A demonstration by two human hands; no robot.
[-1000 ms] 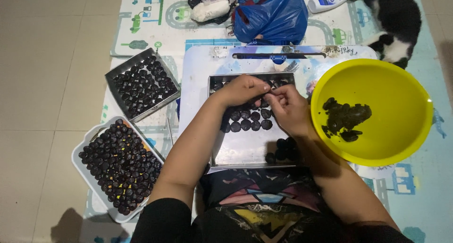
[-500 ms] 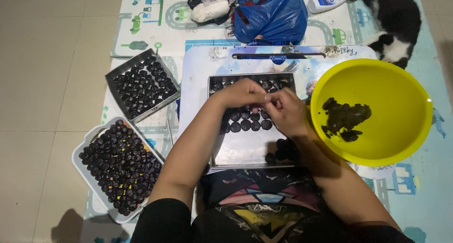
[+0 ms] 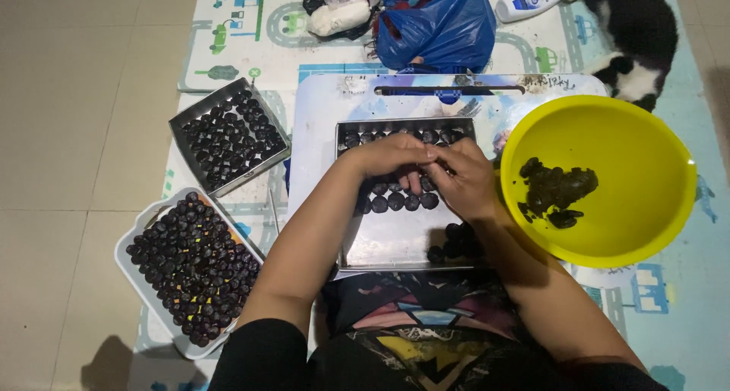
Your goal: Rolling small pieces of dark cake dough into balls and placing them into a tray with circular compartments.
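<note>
Dark round balls [image 3: 395, 202] sit in rows across the far half of a shallow metal tray [image 3: 388, 243], which rests on a pale board [image 3: 319, 110] laid on a play mat [image 3: 228, 26] on the floor; a smaller cluster of balls lies at the tray's near right corner. Both hands meet over the middle rows: the left hand [image 3: 388, 157] is curled with its fingers bent down toward the balls, and the right hand [image 3: 465, 180] is curled against it, fingertips touching; whether either pinches a ball cannot be told. Just right of the tray, a yellow bowl [image 3: 646, 170] holds a lump of dark dough [image 3: 555, 189]. Off the board's left edge stand a square metal tray [image 3: 228, 136] and a white tray [image 3: 186, 269], both full of balls. Beyond the board's far edge lie a blue plastic bag [image 3: 437, 22], a white bottle [image 3: 532, 0] and a black-and-white cat [image 3: 635, 34].
</note>
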